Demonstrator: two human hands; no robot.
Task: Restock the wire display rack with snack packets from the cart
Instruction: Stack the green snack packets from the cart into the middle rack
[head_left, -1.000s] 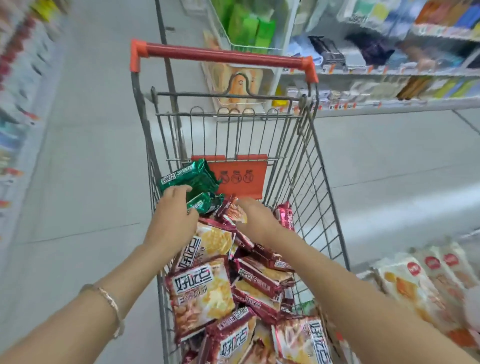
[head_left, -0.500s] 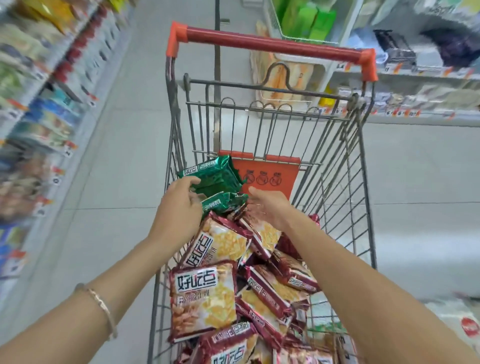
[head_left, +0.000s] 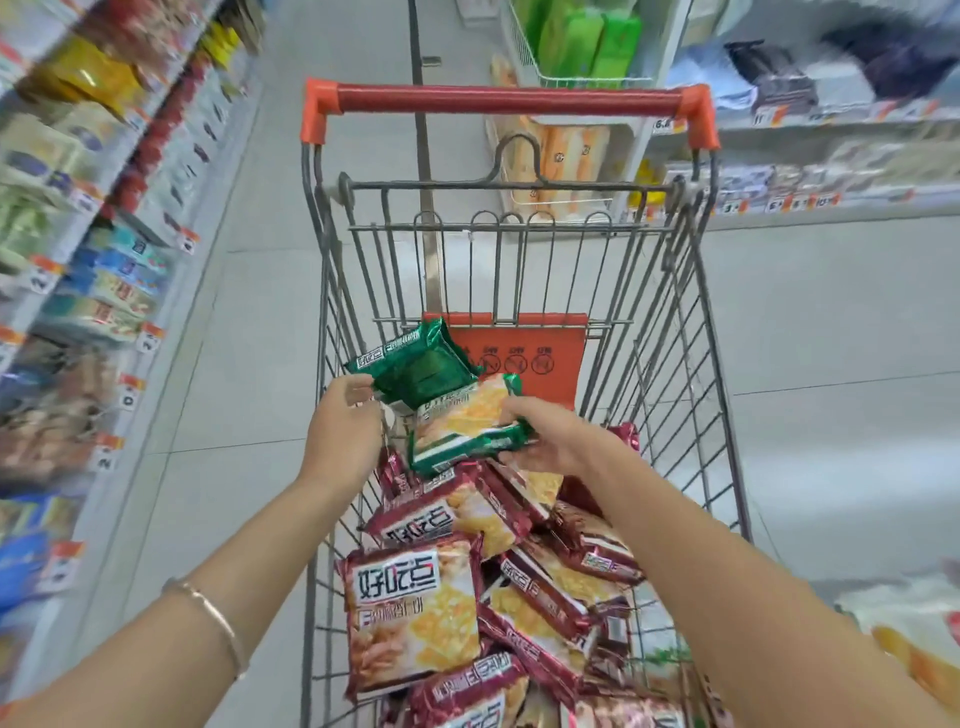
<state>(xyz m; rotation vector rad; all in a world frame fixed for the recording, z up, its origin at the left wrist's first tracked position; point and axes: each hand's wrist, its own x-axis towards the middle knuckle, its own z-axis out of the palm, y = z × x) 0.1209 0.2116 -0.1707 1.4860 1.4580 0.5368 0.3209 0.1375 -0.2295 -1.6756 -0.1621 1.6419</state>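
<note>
A wire shopping cart (head_left: 332, 291) with a red handle holds several red snack packets (head_left: 415, 618) piled in its near half. My left hand (head_left: 343, 431) pinches the corner of a green snack packet (head_left: 415, 369) raised above the pile near the cart's left wall. My right hand (head_left: 550, 436) grips a second green packet (head_left: 467, 431), face up with yellow crackers printed on it, just right of the first. A white wire rack (head_left: 524, 57) with green packs stands beyond the cart at the aisle's far end.
Stocked shelves (head_left: 104, 218) line the left side of the aisle. More shelves (head_left: 810, 182) with price tags run along the right. Pale bagged goods (head_left: 914, 639) sit at the lower right edge. Grey tiled floor (head_left: 228, 415) surrounds the cart.
My right hand has lifted a second green packet out of the pile and turned it face up. The left hand keeps its green packet raised. The view has swung left.
</note>
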